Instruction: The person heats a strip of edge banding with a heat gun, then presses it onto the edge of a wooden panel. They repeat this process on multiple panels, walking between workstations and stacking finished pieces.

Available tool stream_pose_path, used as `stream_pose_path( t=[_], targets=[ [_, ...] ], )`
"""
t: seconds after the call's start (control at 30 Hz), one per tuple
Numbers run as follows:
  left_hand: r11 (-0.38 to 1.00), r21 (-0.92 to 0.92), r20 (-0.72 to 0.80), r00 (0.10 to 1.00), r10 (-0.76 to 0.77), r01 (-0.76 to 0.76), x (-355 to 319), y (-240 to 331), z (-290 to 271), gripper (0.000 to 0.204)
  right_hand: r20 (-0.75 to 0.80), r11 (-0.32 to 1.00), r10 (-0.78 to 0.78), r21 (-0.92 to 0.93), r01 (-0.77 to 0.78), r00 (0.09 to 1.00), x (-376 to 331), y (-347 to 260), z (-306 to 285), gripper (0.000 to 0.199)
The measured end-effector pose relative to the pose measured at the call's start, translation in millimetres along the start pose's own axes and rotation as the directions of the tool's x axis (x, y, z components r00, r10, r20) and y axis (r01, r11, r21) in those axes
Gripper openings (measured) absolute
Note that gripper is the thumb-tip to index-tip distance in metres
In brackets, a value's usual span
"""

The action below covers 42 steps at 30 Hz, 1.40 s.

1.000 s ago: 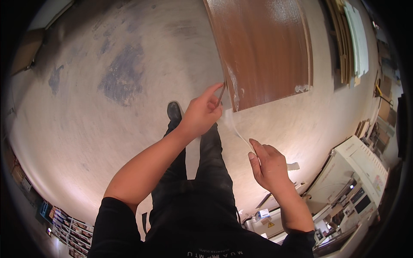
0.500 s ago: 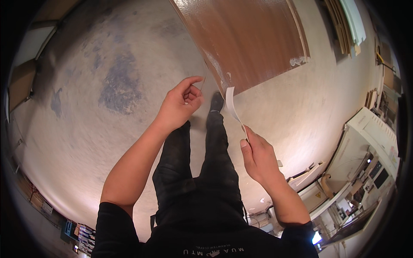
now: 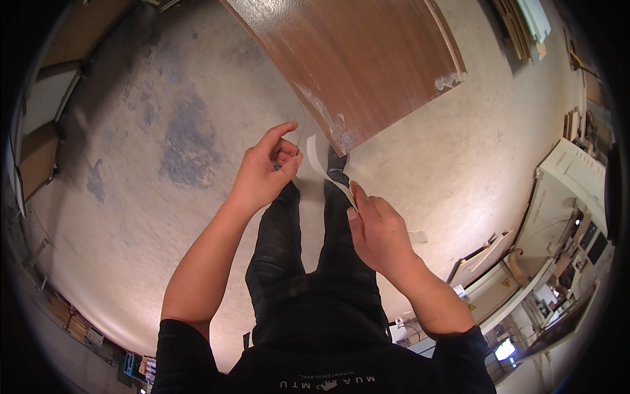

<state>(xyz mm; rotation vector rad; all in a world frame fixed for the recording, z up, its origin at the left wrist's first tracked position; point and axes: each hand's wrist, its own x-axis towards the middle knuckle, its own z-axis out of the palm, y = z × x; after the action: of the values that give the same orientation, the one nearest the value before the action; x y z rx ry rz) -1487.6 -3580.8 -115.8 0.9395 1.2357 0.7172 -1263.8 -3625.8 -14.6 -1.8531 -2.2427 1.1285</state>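
Observation:
My right hand grips one end of a white, bendy strip. The strip curves up and leftward, its free end beside my left hand. That hand is partly curled, thumb and fingers closed around a thin, see-through strip that shows only as a fine curved line. Beyond both hands lies a brown, glossy panel, its nearest corner close to my shoe. Whitish, rough smears mark its left edge and near right corner. Neither hand touches the panel.
Concrete floor with dark blotches surrounds my feet. Stacked boards stand at the far right. A pale machine cabinet is on the right, and board-like pieces line the left. A small pale scrap lies near my right forearm.
My right hand has moved left and slightly down with the white strip, bringing its free end near my left hand. The panel appears shifted left in view as the camera turned.

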Motion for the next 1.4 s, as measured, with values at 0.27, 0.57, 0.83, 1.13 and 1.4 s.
stream_pose_path(
  t=[0.27,0.57,0.83,1.13,1.4],
  targets=[
    [0.980,0.186,0.000,0.998,0.068,-0.067,1.3,4.5,-8.6,0.052,-0.046,0.999,-0.018,-0.043,0.016,0.999,7.4,4.0,9.3,0.042],
    [0.937,0.326,0.041,0.992,0.116,-0.123,2.2,11.3,-16.1,0.054,-0.112,0.993,-0.025,-0.120,0.012,0.993,15.6,16.0,27.3,0.045],
    [0.903,0.400,0.074,0.988,0.135,-0.153,2.0,19.2,-21.0,0.057,-0.132,0.996,0.046,-0.065,-0.055,0.990,18.3,14.3,30.9,0.044],
    [0.881,0.397,0.052,0.964,0.259,-0.258,3.7,14.1,-17.8,0.048,-0.169,0.998,0.060,-0.002,-0.062,0.984,9.8,15.5,33.3,0.042],
    [0.780,0.494,0.132,0.920,0.369,-0.384,3.6,15.2,-15.5,0.031,-0.171,0.996,0.091,0.017,-0.089,0.981,16.7,16.8,37.7,0.044]
  ],
)
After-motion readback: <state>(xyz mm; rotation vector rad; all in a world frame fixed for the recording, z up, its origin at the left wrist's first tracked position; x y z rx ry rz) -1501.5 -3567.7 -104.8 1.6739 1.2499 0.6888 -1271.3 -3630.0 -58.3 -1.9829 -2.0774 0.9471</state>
